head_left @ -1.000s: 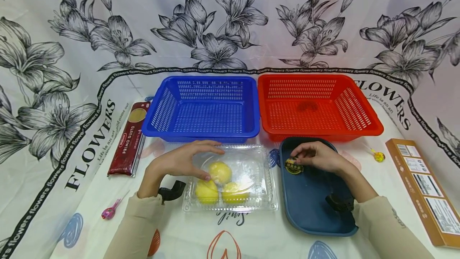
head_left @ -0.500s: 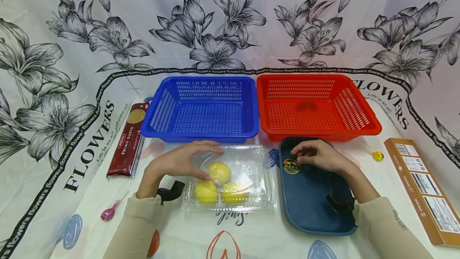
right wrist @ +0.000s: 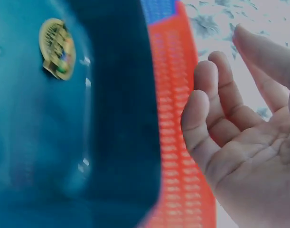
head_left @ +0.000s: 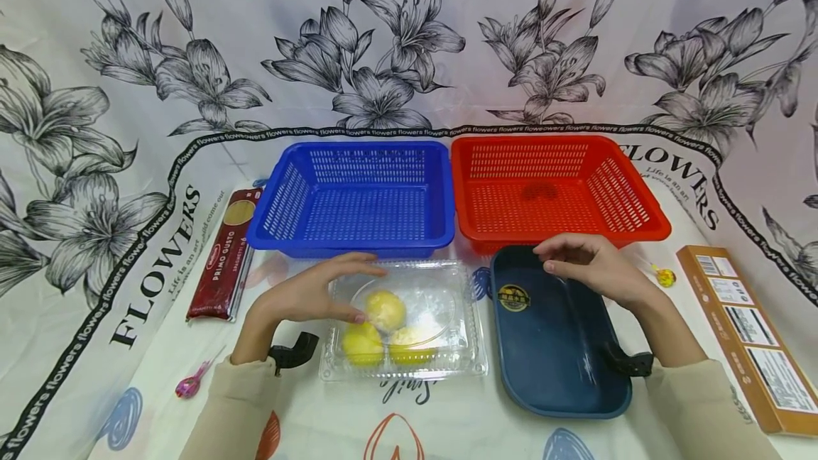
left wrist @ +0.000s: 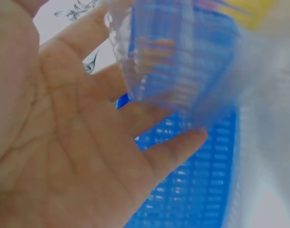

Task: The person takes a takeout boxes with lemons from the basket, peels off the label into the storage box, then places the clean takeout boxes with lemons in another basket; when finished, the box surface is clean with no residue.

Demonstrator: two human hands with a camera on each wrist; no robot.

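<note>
My left hand rests at the left side of a clear plastic clamshell box, thumb and fingers spread around its edge. Three yellow fruit-like things show through the lid. In the left wrist view, the fingers lie relaxed behind the clear plastic wall. My right hand hovers over the far right rim of a dark blue tray, holding nothing. Its fingers are loosely bent. A round black and gold label lies at the tray's upper left.
A blue basket and a red basket stand side by side at the back. Left are a red spaghetti packet and a pink lollipop. Right are a yellow lollipop and a long brown cardboard box.
My right hand has let go of the round label and moved up and right, away from it. The label stays in the tray. My left hand keeps its place at the clear box.
</note>
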